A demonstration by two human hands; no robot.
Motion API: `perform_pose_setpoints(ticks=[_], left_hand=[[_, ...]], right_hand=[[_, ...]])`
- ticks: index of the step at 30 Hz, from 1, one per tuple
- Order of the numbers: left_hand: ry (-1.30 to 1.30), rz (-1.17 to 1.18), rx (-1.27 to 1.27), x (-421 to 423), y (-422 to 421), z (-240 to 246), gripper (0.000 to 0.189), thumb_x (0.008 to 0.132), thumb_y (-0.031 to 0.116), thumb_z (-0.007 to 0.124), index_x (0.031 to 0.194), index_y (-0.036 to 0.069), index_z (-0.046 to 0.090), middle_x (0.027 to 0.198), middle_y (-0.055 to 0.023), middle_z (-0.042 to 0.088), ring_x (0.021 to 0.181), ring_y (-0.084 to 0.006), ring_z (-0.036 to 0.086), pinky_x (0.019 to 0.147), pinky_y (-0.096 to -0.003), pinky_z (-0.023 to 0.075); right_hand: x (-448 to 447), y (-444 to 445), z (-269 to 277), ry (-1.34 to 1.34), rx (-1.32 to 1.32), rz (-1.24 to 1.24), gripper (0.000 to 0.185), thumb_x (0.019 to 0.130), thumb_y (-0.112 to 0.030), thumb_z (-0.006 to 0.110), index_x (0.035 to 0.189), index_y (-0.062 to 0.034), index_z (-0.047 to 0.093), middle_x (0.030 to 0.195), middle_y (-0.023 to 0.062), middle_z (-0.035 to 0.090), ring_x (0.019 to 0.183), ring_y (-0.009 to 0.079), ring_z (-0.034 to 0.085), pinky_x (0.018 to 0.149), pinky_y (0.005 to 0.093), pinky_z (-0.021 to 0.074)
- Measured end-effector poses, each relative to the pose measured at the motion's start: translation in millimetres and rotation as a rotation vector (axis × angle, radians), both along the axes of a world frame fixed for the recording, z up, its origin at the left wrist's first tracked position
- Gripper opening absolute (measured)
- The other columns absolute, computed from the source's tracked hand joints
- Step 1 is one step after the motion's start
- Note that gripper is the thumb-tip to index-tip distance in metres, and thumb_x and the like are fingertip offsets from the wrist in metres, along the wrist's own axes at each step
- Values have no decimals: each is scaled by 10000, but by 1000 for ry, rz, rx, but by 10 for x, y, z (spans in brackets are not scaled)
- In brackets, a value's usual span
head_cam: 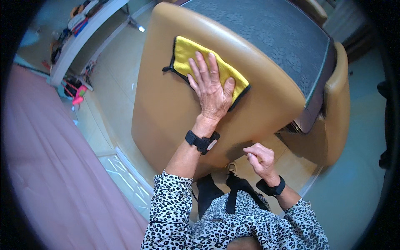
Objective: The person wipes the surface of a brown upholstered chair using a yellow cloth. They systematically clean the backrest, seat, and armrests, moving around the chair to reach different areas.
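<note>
My left hand (212, 89) lies flat, fingers apart, on a folded yellow cloth (184, 51) with black edging and a small black loop. Beneath the cloth is the smooth back of a tan upholstered chair (162, 112), which the cloth touches near its upper part. My right hand (261, 157) is loosely curled in the air near the lower right of the chair back, with no object visible in it. Both wrists wear black straps.
A table with a dark patterned top (268, 34) stands beyond the chair, with another tan chair (337, 125) at its right side. Pink fabric (56, 162) hangs at the left. A white-edged table (87, 34) at upper left holds small mixed items.
</note>
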State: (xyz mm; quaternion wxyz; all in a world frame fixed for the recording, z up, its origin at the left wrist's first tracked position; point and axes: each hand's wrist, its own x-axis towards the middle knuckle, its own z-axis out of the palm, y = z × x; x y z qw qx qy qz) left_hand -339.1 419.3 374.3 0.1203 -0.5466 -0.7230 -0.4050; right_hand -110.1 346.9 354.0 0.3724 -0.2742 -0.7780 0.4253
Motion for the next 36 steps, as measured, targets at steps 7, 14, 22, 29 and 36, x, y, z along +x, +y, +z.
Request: perform_pose_setpoints(ticks=[7, 14, 22, 29, 36], left_hand=[[263, -216, 46, 541, 40, 256, 648, 902, 581, 390, 1437, 218, 332, 1529, -163, 151, 1387, -467, 67, 1025, -661, 122], [554, -361, -20, 1004, -78, 113, 492, 824, 307, 577, 1310, 284, 508, 1505, -47, 269, 1407, -382, 126, 1041, -656, 105], [783, -359, -218, 884, -662, -333, 478, 806, 312, 499, 1269, 207, 552, 1457, 41, 361, 1375, -161, 249, 1103, -496, 53], [299, -422, -176, 493, -1520, -953, 522, 788, 384, 612, 1278, 217, 547, 1496, -18, 283, 1390, -291, 206, 1039, -595, 176], [106, -12, -347, -338, -1310, -1016, 715, 901, 592, 362, 1483, 214, 186, 1529, -171, 146, 1399, -412, 115, 1051, -639, 147]], right_hand=[[226, -70, -271, -53, -288, -96, 116, 776, 2, 557, 837, 25, 653, 708, 139, 602, 642, 255, 606, 584, 321, 473], [102, -334, -684, -235, -403, 150, 166, 790, -85, 557, 870, 3, 673, 887, 175, 665, 786, 331, 637, 719, 372, 505], [39, -338, -833, -371, -459, 241, 180, 794, -75, 559, 908, 29, 651, 855, 192, 664, 807, 309, 649, 739, 364, 504], [35, -243, -533, -382, -435, 227, 126, 797, -50, 565, 871, 17, 640, 810, 180, 632, 737, 324, 627, 668, 374, 501], [-224, -78, 4, -126, -22, 244, 204, 724, 58, 570, 917, 17, 621, 809, 150, 618, 701, 278, 613, 613, 338, 500]])
